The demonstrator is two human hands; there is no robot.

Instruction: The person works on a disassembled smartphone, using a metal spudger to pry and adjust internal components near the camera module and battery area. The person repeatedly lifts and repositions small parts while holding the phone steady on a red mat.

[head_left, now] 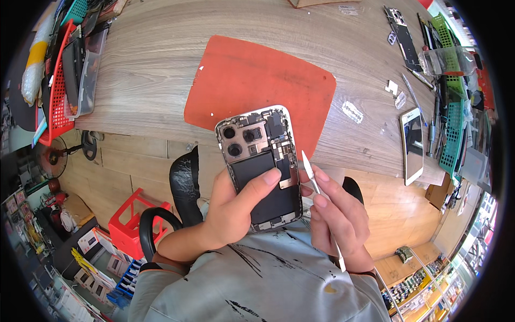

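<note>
- Grey shirt with dark brush-like streaks lies nearest the camera, just behind both hands, on the wearer's side.
- Opened phone is in the left hand, raised in front of the shirt and to the left of the right hand. Its inside faces up, with the camera lenses at the far left corner and a long black battery nearer the wearer.
- The left hand grips the phone by its left edge, palm beneath, thumb lying across the inner parts; the fingers behind it are mostly hidden.
- The right hand pinches a slim metal tool between thumb and fingers. Its pointed blade aims away from the wearer, just beside the phone's right edge; whether it touches, I cannot tell.
- Beyond both hands, an orange mat lies on the wood-grain table, partly overlapped in view by the phone.
- Right of the right hand, a white-framed phone lies near a teal basket.
- Far left of the left hand stands a red basket; lower down on that side is a red stool.
</note>
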